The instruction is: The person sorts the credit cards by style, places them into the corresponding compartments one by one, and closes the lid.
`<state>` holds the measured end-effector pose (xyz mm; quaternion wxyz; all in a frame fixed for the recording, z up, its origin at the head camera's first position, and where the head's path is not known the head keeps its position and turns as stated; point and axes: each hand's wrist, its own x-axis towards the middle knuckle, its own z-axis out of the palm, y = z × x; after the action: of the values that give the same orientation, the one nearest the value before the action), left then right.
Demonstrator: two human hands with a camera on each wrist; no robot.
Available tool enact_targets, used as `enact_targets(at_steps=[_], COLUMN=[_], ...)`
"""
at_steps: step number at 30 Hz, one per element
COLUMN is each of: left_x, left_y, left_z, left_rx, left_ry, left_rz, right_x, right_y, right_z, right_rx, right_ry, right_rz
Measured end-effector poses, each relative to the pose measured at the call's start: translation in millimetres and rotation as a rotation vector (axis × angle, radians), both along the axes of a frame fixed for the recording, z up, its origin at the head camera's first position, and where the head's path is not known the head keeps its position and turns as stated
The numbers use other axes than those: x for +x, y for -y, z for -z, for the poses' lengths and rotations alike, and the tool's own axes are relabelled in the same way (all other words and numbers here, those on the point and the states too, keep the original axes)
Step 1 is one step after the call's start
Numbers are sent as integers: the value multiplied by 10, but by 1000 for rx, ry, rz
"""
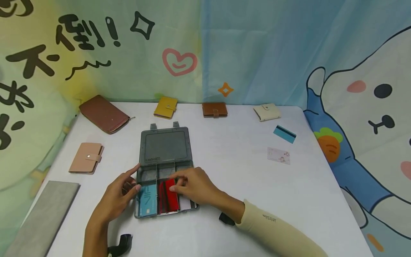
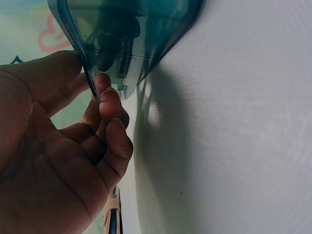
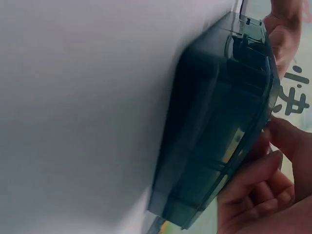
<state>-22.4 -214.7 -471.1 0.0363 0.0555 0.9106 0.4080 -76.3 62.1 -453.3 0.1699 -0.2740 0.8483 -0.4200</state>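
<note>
A grey translucent compartment box (image 1: 135, 212) lies on the table with its lid (image 1: 165, 144) raised. My left hand (image 1: 113, 194) grips the box's left side, thumb at the rim; the left wrist view shows its fingers curled at the wall. A blue card (image 1: 147, 200) sits in the lower left compartment. Red cards with dark stripes (image 1: 167, 200) stand in the lower middle one, where my right hand (image 1: 196, 185) pinches the upper end of a red card. That hand partly covers the lower right compartment and a whitish card (image 1: 184, 202) in it.
A brown zip wallet (image 1: 106, 115), a yellow card holder (image 1: 166, 107), a brown one (image 1: 214, 109) and a cream one (image 1: 267, 112) line the back. Left are a pink card holder (image 1: 85, 158) and grey board (image 1: 48, 217). Two cards, blue (image 1: 284, 134) and pale (image 1: 278, 155), lie right.
</note>
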Motion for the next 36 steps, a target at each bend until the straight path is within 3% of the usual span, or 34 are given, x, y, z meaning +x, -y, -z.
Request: enact_targets(at_steps=[4, 6, 12, 16, 19, 29, 36], left_x=[-1, -3, -1, 0, 4, 2, -2], left_y=[-7, -14, -17, -12, -6, -1, 1], left_z=[-2, -2, 0, 0, 5, 2, 9], left_rx=[-7, -4, 3, 4, 13, 8, 9], left_ry=[-4, -10, -15, -25, -33, -23, -15], left_rz=[-2, 0, 7, 10, 12, 18, 20], right_x=[12, 7, -149, -382, -553, -911, -973], right_y=[63, 48, -243, -664, -1062, -2443, -3014], right_z=[-12, -17, -9, -14, 4, 55, 139], right_rx=[140, 158, 37, -29, -16, 257, 424], right_ry=[-195, -240, -196, -125, -100, -77, -84], right_rz=[-21, -31, -16, 45, 99, 288, 412])
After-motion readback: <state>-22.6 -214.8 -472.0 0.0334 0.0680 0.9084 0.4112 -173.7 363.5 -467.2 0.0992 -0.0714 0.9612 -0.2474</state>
